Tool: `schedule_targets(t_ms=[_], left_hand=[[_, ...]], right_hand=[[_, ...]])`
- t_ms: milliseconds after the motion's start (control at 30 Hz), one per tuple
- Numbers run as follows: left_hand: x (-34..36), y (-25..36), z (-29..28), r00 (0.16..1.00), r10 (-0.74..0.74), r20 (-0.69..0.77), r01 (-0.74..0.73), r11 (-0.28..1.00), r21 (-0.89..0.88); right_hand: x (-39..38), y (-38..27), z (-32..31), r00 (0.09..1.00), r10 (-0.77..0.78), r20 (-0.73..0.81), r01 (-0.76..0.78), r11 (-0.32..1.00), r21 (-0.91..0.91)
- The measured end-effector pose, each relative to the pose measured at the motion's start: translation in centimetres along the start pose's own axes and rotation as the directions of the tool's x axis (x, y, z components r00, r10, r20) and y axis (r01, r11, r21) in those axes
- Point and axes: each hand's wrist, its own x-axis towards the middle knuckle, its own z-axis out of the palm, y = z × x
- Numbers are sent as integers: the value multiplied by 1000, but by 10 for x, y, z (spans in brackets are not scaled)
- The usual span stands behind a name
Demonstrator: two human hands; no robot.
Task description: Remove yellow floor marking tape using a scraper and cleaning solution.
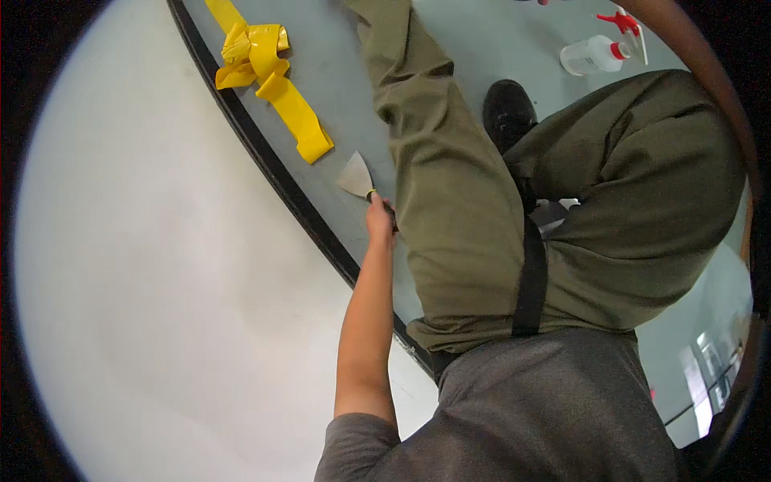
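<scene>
Putty knife held over a grey floor, seen from above. The putty knife (356,175) lies just left of centre, in the upper half of the frame, with its flared metal blade directed toward the upper left. Its black handle is enclosed by the left hand (379,218) — the fingers are curled around it and the thumb is laid near the yellow collar. Whether the blade touches the grey floor (337,104) cannot be told. Of the right hand (544,2), only what appears to be a fingertip is shown at the top edge; its state cannot be told.

The tool may be judged light and sturdy, with a thin blade that is stiff or slightly springy and a corner that could scratch or nick. It is best grasped by the handle, close behind the collar, where the blade's angle can be governed; the blade's edge should be left untouched.

At upper left, apart from the blade, a crumpled strip of yellow tape (299,120) is seen beside the black skirting (281,173). It is likely light, limp and perhaps tacky — best lifted by its loose lower end. A spray bottle (589,56) is placed at upper right.
</scene>
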Motion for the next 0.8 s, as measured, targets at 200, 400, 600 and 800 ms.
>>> schedule_targets(t_ms=[200, 400, 600, 800], left_hand=[[40, 76, 2, 986, -55, 154, 93, 964, -250], [1, 69, 24, 991, -119, 67, 131, 966, -223], [16, 45, 0, 992, -95, 77, 109, 972, -206], [31, 80, -11, 993, -58, 98, 59, 998, -8]], right_hand=[[-5, -5, 2, 999, 26, -28, -26, 1000, -6], [-2, 4, 3, 1000, 3, -26, -1, 998, 66], [3, 12, 4, 1000, 17, -12, -16, 998, 66], [-14, 11, 1, 999, 28, -17, -27, 997, 71]])
